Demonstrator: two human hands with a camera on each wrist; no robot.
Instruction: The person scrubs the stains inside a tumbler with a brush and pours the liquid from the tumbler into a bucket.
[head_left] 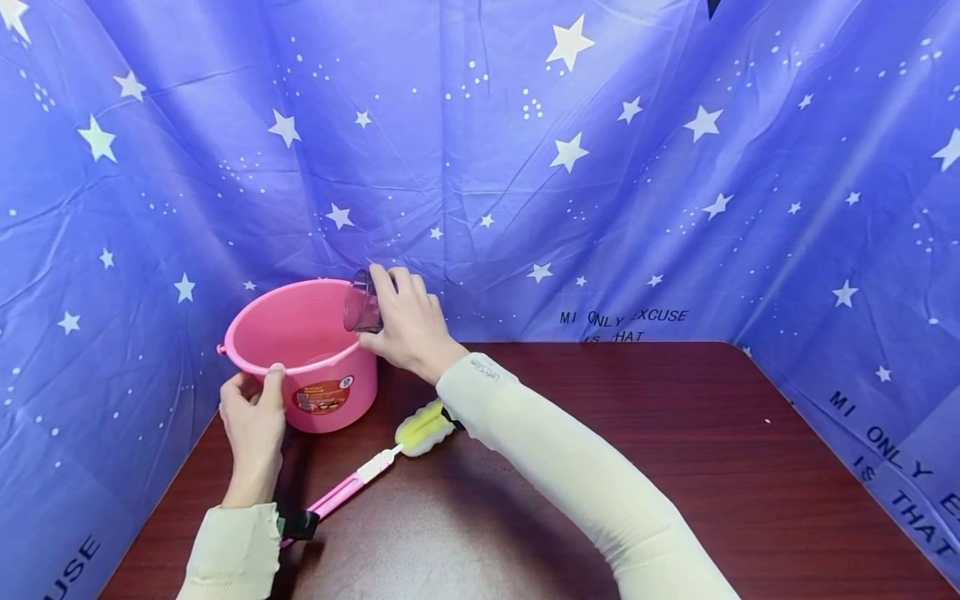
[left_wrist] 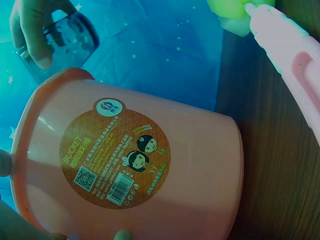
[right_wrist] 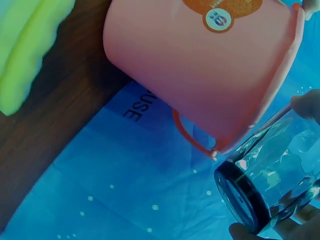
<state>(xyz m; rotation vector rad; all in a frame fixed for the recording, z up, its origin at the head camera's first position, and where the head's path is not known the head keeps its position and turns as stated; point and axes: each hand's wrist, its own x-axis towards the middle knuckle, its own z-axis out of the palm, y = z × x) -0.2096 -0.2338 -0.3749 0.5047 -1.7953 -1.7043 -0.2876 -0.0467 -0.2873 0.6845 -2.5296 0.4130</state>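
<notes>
A pink plastic bucket [head_left: 356, 387] with a round label stands at the left of the table. My left hand [head_left: 255, 421] grips its near left rim, the thumb lying over the edge. Above the bucket's right rim, my right hand [head_left: 411, 323] holds a clear, purplish drinking glass [head_left: 359, 305], tipped with its mouth toward the bucket. The right wrist view shows the thick base of the glass [right_wrist: 242, 197] and fingers around its side. In the left wrist view, the label [left_wrist: 116, 155] faces the camera and only bits of the left fingers show at the edge.
In front of the bucket lies a bottle brush with a yellow and white sponge head [head_left: 422, 428] and a pink and white handle [head_left: 339, 497]. Its handle end is partly hidden by the left wrist's black strap. Blue star-patterned cloth [head_left: 480, 167] hangs around the dark red table [head_left: 675, 433].
</notes>
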